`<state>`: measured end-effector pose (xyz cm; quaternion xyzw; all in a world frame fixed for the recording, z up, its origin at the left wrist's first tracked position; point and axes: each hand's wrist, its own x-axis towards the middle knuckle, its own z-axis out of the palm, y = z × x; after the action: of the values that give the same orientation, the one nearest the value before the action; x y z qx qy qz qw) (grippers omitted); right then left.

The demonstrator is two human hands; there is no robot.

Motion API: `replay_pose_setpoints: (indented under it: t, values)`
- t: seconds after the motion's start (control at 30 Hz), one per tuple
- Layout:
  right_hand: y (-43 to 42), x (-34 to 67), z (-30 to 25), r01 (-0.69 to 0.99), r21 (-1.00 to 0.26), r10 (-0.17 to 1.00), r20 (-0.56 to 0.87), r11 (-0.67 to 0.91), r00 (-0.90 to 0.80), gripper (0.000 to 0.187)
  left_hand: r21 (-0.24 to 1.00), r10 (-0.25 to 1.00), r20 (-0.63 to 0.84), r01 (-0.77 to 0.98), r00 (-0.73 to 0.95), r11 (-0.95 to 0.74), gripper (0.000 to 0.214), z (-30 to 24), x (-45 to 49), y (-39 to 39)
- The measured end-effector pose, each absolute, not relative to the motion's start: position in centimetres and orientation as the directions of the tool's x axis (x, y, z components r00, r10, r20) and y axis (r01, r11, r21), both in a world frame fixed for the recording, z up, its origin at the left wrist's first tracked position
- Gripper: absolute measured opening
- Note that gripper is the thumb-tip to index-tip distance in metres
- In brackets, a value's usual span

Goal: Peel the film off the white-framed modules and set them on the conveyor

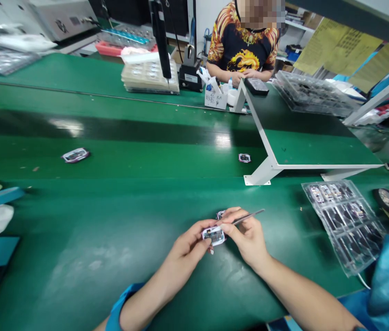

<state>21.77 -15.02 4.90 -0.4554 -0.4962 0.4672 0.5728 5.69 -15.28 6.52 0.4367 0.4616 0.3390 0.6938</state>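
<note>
Worktop [111,216], green and broad, is stretching beneath everything we are handling. Beyond our hands and to the right, a white-legged stand [318,147] is rising from it, and nearer us a clear tray [323,218] of parts is lying to the right of our right forearm, well apart from what we are holding.

Our 2 hands are meeting low on the worktop, almost closing around the same spot. Our left hand [185,248] is pinching the left end of a small open casing [215,235], its thumb pressing on the near left corner of the face. Our right hand [248,236] is coming in from the right, its thumb and fingers gathering at the far right corner and seeming to touch it.

So the casing is sitting between both hands, open side up, its long axis running roughly left to right; the left hand is carrying the firmer grip. Our right fingers are also pinching a slim metal tool [254,214], whose visible end is pointing right, away from the casing; we cannot tell where its other end is resting. Just behind the right fingers, a 2nd casing [220,214] is partly hiding.
</note>
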Motion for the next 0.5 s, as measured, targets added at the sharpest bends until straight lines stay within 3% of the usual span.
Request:
replay_pose_setpoints:
  t: [0.5]
  values:
    - [-15.11, 21.64, 5.24, -0.136, -0.969, 0.978, 0.200, 0.206, 0.054, 0.009, 0.923, 0.878, -0.334, -0.068, 0.344, 0.378, 0.026, 6.97, 5.24, -15.01]
